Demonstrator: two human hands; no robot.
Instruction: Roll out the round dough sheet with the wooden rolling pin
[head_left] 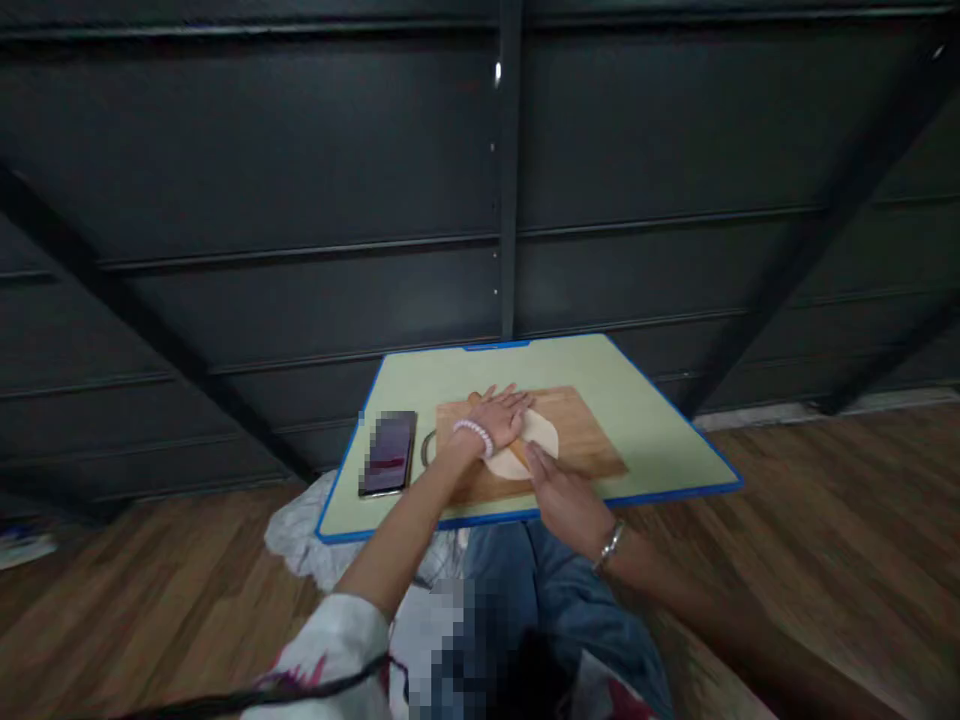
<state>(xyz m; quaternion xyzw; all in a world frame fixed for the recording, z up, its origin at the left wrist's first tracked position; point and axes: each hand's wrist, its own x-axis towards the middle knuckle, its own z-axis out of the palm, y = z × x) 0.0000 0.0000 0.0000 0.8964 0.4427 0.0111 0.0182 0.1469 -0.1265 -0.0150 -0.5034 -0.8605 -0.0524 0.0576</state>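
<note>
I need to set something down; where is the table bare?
Bare tabletop lies right of and beyond the wooden board. Crowded: the left side, with the phone, and the board, where left hand and right hand touch the rolling pin over dough.

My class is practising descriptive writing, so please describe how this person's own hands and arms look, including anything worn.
Both hands are gloveless. By the left hand is a pale beaded bracelet; above it, a white sleeve with pink markings. By the right hand is a silver-coloured band. No sleeve can be made out on the right forearm.
</note>
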